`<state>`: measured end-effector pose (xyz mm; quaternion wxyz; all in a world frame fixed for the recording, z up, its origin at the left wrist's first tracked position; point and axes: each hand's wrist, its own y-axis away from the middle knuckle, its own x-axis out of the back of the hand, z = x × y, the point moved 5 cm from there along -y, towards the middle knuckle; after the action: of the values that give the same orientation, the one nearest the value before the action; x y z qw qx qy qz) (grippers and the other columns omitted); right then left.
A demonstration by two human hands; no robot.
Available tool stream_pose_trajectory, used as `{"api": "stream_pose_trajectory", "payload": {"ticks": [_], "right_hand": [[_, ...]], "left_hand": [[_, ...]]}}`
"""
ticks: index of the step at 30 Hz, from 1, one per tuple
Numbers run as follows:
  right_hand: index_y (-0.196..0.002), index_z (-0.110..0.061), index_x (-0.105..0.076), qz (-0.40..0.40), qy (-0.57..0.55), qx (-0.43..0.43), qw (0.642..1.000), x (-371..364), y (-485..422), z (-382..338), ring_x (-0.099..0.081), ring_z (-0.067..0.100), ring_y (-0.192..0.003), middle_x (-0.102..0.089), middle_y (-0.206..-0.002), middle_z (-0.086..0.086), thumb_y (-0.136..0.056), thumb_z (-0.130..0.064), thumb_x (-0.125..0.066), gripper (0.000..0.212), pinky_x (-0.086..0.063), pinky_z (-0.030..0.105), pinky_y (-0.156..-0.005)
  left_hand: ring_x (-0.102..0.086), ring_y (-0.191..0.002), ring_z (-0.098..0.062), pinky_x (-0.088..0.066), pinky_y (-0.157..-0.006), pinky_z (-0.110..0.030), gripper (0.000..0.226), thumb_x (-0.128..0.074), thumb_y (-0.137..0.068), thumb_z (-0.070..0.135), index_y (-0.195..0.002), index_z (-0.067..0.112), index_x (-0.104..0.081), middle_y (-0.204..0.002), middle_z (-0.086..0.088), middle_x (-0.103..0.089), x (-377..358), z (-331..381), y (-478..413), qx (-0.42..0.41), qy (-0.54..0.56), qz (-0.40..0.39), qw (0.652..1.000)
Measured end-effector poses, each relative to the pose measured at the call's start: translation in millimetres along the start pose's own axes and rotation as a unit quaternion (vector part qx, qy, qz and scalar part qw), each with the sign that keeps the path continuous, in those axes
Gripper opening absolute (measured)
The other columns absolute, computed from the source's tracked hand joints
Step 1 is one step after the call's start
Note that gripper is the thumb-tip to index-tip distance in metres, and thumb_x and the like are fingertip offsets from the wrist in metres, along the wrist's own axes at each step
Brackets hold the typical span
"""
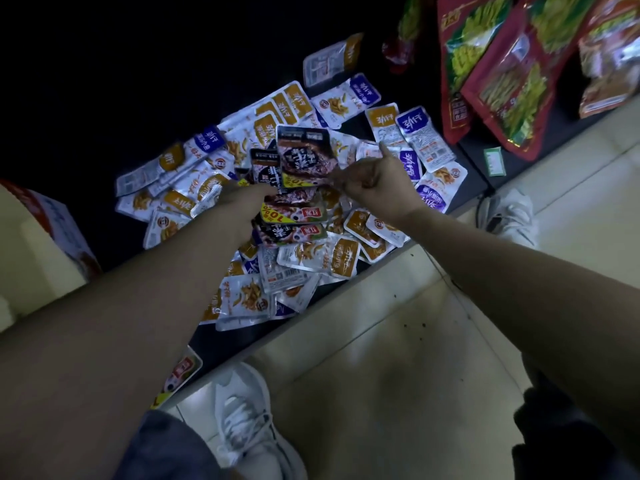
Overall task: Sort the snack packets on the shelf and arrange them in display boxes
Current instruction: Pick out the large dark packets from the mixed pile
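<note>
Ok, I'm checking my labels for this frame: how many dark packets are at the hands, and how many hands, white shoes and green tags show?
Dark packets at the hands: 4
Hands: 2, left hand and right hand
White shoes: 2
Green tag: 1
Total: 9

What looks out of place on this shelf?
The small packets lie in a loose heap on the dark shelf, overlapping at all angles, some back side up. One red-label packet lies apart at the front edge, near a white shoe. No visible tears.
</note>
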<state>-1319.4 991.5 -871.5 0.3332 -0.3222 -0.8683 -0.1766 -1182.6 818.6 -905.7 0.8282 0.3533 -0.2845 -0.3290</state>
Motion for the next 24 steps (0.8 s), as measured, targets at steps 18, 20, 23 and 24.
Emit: {"api": "stream_pose_trajectory", "payload": {"ticks": [18, 20, 23, 24], "right_hand": [[-0.084, -0.008, -0.077, -0.183, -0.136, -0.053, 0.972, -51.0, 59.8, -58.1, -0.071, 0.015, -0.084, -0.075, -0.088, 0.002, -0.088, -0.008, -0.064, 0.013, -0.056, 0.040, -0.086], [-0.088, -0.009, -0.067, -0.117, -0.228, -0.088, 0.963, -52.7, 62.0, -68.3, -0.068, 0.023, -0.080, -0.069, -0.088, 0.004, -0.092, -0.009, -0.058, 0.010, -0.056, 0.046, -0.081], [-0.116, -0.010, -0.040, -0.072, -0.289, -0.167, 0.940, -64.2, 66.7, -94.6, -0.056, 0.015, -0.086, -0.050, -0.100, 0.000, -0.095, -0.024, -0.061, 0.033, -0.052, 0.023, -0.071], [-0.127, -0.008, -0.032, -0.110, -0.313, -0.209, 0.920, -77.1, 67.1, -99.6, -0.057, 0.014, -0.095, -0.050, -0.109, 0.001, -0.092, -0.034, -0.064, 0.054, -0.053, 0.022, -0.079]], "left_hand": [[-0.027, -0.143, -0.032, -0.031, -0.113, -0.048, 0.090, -0.072, -0.085, 0.032, -0.154, 0.022, -0.014, -0.160, -0.007, -0.018, 42.8, -43.5, 50.7, -0.039, -0.015, 0.035, 0.999], [-0.025, -0.144, -0.030, -0.029, -0.112, -0.048, 0.091, -0.071, -0.086, 0.033, -0.154, 0.024, -0.011, -0.161, -0.005, -0.014, 58.0, -54.2, 57.4, -0.031, 0.018, 0.031, 0.999], [-0.030, -0.141, -0.027, -0.031, -0.106, -0.039, 0.092, -0.073, -0.084, 0.033, -0.154, 0.024, -0.013, -0.159, -0.005, -0.021, 79.7, -64.8, 74.7, -0.038, 0.035, 0.014, 0.999], [-0.037, -0.137, -0.026, -0.033, -0.101, -0.033, 0.092, -0.077, -0.080, 0.035, -0.152, 0.024, -0.021, -0.155, -0.005, -0.030, 87.2, -68.9, 76.9, -0.040, 0.052, 0.003, 0.998]]}}
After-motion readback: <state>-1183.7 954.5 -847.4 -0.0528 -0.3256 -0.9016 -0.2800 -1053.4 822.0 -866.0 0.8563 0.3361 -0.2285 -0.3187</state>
